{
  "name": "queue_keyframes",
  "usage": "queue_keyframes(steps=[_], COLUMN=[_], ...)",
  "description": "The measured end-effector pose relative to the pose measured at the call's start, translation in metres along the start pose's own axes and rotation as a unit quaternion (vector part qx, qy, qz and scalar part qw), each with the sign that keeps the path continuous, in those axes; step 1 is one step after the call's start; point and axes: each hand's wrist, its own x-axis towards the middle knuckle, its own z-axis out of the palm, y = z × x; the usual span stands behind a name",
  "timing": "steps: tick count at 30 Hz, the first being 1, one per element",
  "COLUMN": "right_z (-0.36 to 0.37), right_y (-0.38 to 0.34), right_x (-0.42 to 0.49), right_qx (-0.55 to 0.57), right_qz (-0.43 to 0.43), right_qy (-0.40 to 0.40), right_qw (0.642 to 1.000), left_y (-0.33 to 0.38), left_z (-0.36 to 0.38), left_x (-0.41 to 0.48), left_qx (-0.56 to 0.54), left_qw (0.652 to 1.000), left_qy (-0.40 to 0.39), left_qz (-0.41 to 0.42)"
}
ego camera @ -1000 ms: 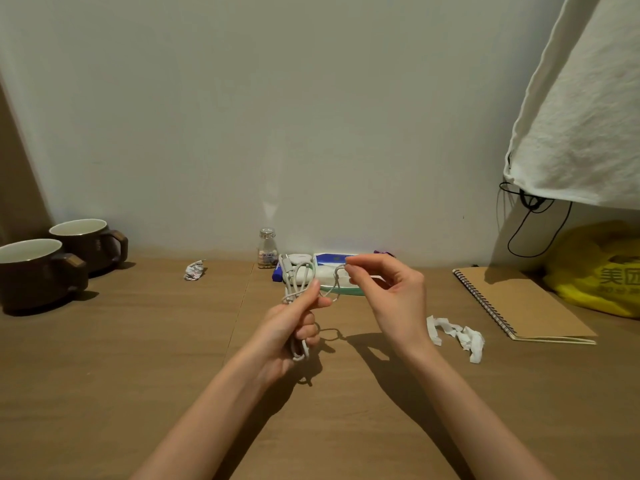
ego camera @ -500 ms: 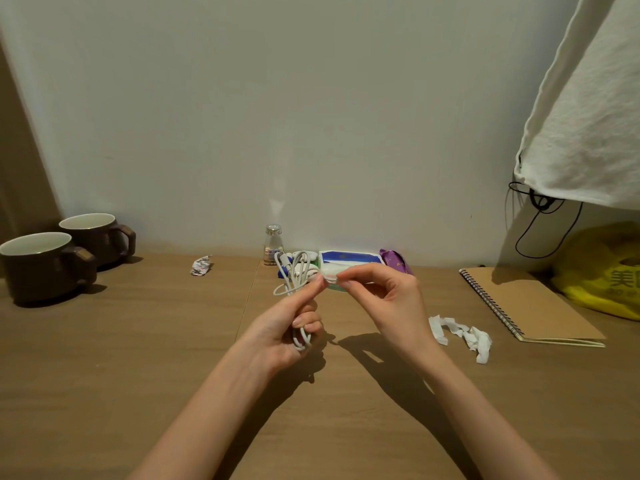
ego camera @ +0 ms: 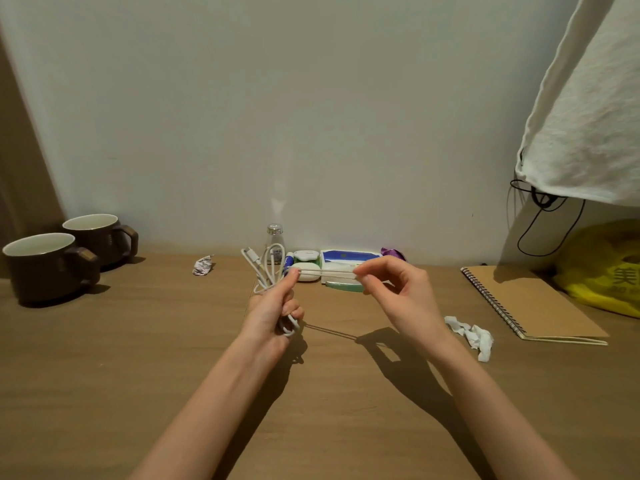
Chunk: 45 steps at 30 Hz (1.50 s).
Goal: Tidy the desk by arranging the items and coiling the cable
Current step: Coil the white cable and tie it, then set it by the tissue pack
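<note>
A white cable (ego camera: 268,268) is folded into a bundle of loops above the wooden desk (ego camera: 104,358). My left hand (ego camera: 273,306) is closed around the bundle's lower part, with loops and a plug end sticking up above the fist. A straight stretch of the cable (ego camera: 325,271) runs from my left thumb to my right hand (ego camera: 398,296), which pinches its free end between thumb and forefinger. Both hands hover over the middle of the desk.
Two dark mugs (ego camera: 48,265) stand at the far left. A crumpled wrapper (ego camera: 202,265), a small bottle (ego camera: 275,239), white cases and a blue-white packet (ego camera: 346,259) line the wall. A torn white paper strip (ego camera: 471,336), spiral notebook (ego camera: 530,303) and yellow bag (ego camera: 609,268) lie right.
My right hand has pulled the cable's free end out to the right, so a taut straight length now spans between the hands. My left hand keeps its hold on the bundle.
</note>
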Motion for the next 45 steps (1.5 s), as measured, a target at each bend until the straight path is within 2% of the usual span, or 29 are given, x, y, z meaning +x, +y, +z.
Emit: queue_keyframes(steps=[4, 9, 13, 16, 21, 25, 30, 33, 39, 42, 45], right_z=[-0.012, -0.016, -0.018, -0.015, -0.010, -0.001, 0.002, 0.000, -0.005, -0.004, 0.000], right_y=[0.005, 0.009, 0.018, 0.028, 0.020, 0.014, 0.010, 0.011, 0.013, 0.017, 0.018], right_x=[0.006, 0.009, 0.011, 0.009, 0.003, -0.001, -0.002, -0.002, -0.001, -0.001, -0.002], right_qx=[0.032, 0.046, 0.011, -0.072, -0.119, -0.124, -0.085, -0.093, -0.111, -0.254, -0.303], right_qz=[0.024, 0.047, 0.100, 0.155, 0.122, 0.107, 0.112, 0.097, 0.082, 0.032, 0.017], right_qy=[0.039, 0.070, 0.051, -0.028, -0.141, -0.186, -0.202, -0.192, -0.112, -0.057, -0.036], right_qw=[0.998, 0.995, 0.994, 0.985, 0.975, 0.969, 0.969, 0.972, 0.984, 0.965, 0.952], left_y=[0.002, -0.003, -0.002, -0.002, -0.004, -0.006, -0.011, -0.013, -0.013, -0.016, -0.018], left_z=[-0.003, -0.007, -0.007, -0.009, -0.009, -0.006, -0.002, 0.000, -0.002, -0.003, 0.000], left_x=[0.004, 0.005, 0.004, 0.005, 0.003, -0.003, -0.010, -0.012, -0.011, -0.008, -0.009], left_qx=[0.040, 0.138, 0.297, 0.317, 0.357, 0.398, 0.437, 0.449, 0.459, 0.471, 0.415], left_qw=[0.996, 0.981, 0.937, 0.937, 0.921, 0.899, 0.875, 0.869, 0.867, 0.868, 0.900], left_qy=[0.030, 0.021, 0.015, -0.028, -0.062, -0.088, -0.125, -0.127, -0.125, -0.134, -0.133], left_qz=[0.071, 0.134, 0.183, 0.143, 0.140, 0.159, 0.165, 0.164, 0.151, 0.084, -0.025])
